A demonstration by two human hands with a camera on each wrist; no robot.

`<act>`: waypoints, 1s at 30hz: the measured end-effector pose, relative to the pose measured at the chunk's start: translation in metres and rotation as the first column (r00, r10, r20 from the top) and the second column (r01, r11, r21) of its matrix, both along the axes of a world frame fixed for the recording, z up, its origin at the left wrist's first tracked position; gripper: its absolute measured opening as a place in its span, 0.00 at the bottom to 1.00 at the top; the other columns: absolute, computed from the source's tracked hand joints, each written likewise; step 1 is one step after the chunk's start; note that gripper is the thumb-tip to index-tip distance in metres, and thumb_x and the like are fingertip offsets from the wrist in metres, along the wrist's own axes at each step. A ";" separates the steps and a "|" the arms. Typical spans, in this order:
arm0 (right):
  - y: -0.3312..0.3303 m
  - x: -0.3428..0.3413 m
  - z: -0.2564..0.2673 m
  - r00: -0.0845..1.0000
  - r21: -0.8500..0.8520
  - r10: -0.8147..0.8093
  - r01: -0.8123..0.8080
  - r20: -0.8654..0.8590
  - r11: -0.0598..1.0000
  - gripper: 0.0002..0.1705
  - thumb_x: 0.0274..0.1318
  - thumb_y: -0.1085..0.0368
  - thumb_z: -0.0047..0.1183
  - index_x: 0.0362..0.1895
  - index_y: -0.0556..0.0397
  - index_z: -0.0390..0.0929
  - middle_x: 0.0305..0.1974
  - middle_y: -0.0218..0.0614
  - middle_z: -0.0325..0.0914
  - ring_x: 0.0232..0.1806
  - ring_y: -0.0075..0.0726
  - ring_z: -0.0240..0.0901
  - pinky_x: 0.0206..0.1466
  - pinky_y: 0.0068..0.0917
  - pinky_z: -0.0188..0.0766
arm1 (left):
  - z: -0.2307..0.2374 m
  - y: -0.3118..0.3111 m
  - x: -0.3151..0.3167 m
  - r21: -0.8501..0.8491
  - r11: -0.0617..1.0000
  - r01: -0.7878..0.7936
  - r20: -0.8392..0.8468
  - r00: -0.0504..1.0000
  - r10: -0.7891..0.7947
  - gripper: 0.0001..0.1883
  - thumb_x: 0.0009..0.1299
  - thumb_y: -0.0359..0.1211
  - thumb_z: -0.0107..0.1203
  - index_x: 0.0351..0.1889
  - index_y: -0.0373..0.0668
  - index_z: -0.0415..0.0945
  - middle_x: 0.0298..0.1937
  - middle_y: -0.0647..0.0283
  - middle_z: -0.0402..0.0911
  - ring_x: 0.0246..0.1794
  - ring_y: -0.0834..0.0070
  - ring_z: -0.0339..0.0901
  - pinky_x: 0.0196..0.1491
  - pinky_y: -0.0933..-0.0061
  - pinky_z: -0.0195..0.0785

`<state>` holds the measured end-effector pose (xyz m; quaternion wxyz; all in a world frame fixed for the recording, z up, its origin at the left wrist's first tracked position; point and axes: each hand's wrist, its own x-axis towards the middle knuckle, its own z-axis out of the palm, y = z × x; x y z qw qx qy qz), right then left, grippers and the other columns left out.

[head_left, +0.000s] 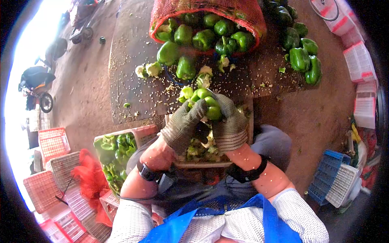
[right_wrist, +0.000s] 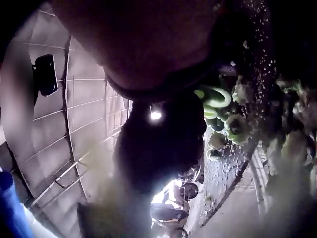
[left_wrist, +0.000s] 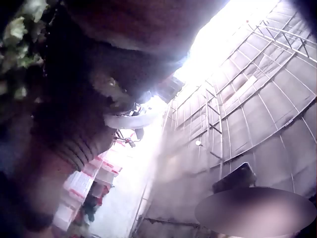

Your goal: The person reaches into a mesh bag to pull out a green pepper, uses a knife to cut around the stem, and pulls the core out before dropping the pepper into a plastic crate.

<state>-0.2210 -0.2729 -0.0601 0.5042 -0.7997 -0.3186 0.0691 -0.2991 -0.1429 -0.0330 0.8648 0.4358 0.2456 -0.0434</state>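
In the head view both hands wear grey-green knit gloves and meet at a green bell pepper [head_left: 214, 108]. My left hand [head_left: 184, 123] grips its left side, thumb laid along it. My right hand [head_left: 230, 121] curls round the right side; whatever its palm might hide is not visible. Pale pepper cores [head_left: 204, 77] lie just beyond the fingers on the seed-strewn board [head_left: 133, 89]. Under the hands stands a crate [head_left: 202, 165] with cores and scraps in it. Both wrist views are dark, and the gloves hide most of the pepper there.
A red mesh sack [head_left: 206, 6] spills whole peppers [head_left: 185, 67] onto the board's far side. More peppers [head_left: 300, 60] lie at the right. Left of the knees, a crate [head_left: 146, 131] holds opened green peppers [head_left: 117, 150]. Stacked baskets [head_left: 54, 143] flank the left; a blue crate [head_left: 326, 174] stands right.
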 end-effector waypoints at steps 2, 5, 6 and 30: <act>-0.003 -0.001 -0.004 1.000 0.018 0.023 -0.023 -0.014 1.000 0.24 0.56 0.69 0.56 0.58 0.49 0.71 0.48 0.44 0.80 0.49 0.50 0.78 0.53 0.39 0.74 | 0.001 -0.002 0.000 0.007 1.000 0.008 -0.014 1.000 -0.008 0.27 0.73 0.55 0.54 0.59 0.47 0.68 0.40 0.70 0.77 0.27 0.82 0.73 0.25 0.81 0.67; -0.004 0.002 0.002 0.998 0.050 0.058 -0.057 -0.020 0.997 0.24 0.55 0.70 0.55 0.57 0.48 0.71 0.47 0.44 0.80 0.47 0.55 0.78 0.51 0.43 0.74 | 0.013 -0.004 0.000 -0.007 1.000 0.013 -0.032 0.999 -0.014 0.27 0.72 0.54 0.55 0.59 0.47 0.69 0.40 0.71 0.77 0.26 0.84 0.72 0.24 0.83 0.66; -0.003 0.004 0.004 0.997 0.063 0.069 -0.068 -0.020 0.996 0.24 0.55 0.70 0.56 0.57 0.48 0.71 0.47 0.45 0.80 0.47 0.55 0.78 0.51 0.43 0.74 | 0.015 -0.002 -0.001 -0.015 0.999 0.036 -0.025 0.999 -0.036 0.27 0.71 0.53 0.57 0.59 0.46 0.69 0.41 0.71 0.77 0.28 0.84 0.73 0.27 0.82 0.67; -0.037 0.041 -0.011 0.997 -0.219 -0.078 0.071 -0.027 0.973 0.14 0.56 0.59 0.57 0.42 0.55 0.80 0.30 0.36 0.83 0.30 0.34 0.79 0.35 0.31 0.75 | -0.036 0.080 -0.002 0.329 0.925 -0.189 -0.017 0.979 0.205 0.25 0.67 0.44 0.65 0.57 0.43 0.74 0.32 0.68 0.79 0.22 0.82 0.73 0.23 0.78 0.69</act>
